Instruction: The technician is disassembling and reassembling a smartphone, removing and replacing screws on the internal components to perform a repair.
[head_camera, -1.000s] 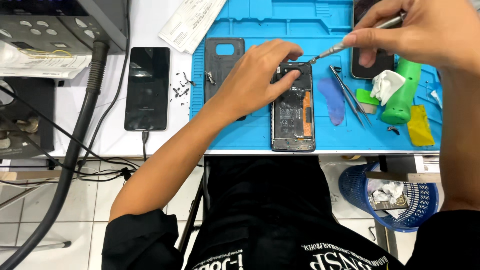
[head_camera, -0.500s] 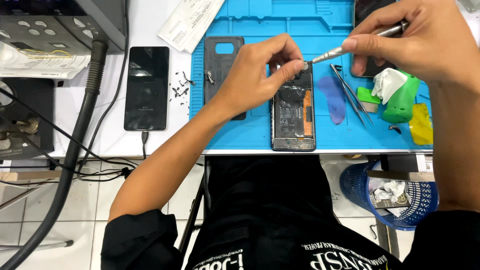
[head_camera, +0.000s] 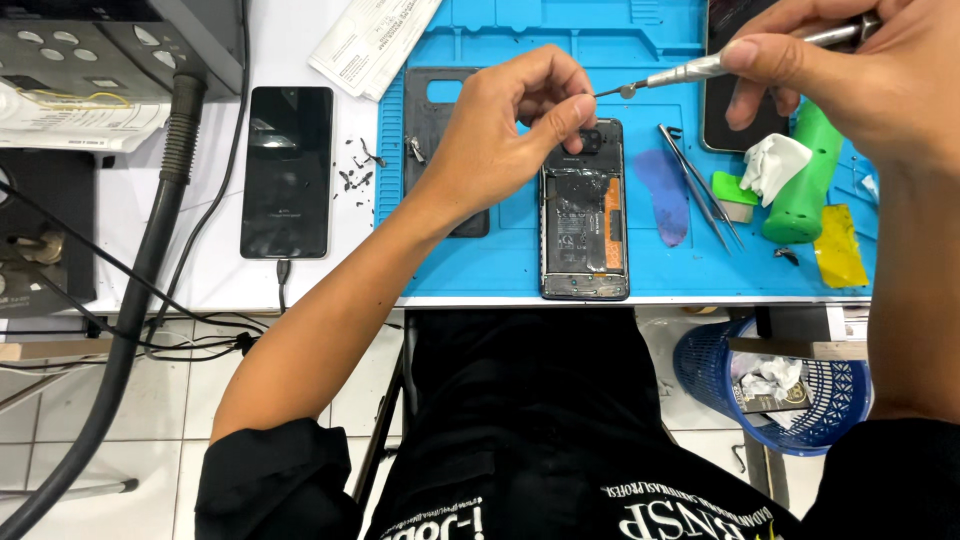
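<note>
Blue silicone repair mat (head_camera: 500, 270) is covering the white bench where an opened black smartphone with exposed battery (head_camera: 585, 215) is lying. Left hand (head_camera: 505, 130) is resting at the phone's upper end, fingers pinching together toward a tiny screw on the tip of a slim silver screwdriver (head_camera: 700, 68), which the right hand (head_camera: 860, 70) is gripping. Right of the phone are lying metal tweezers (head_camera: 698, 185) and a green bottle (head_camera: 805, 180); left, a black back cover (head_camera: 432, 120).
</note>
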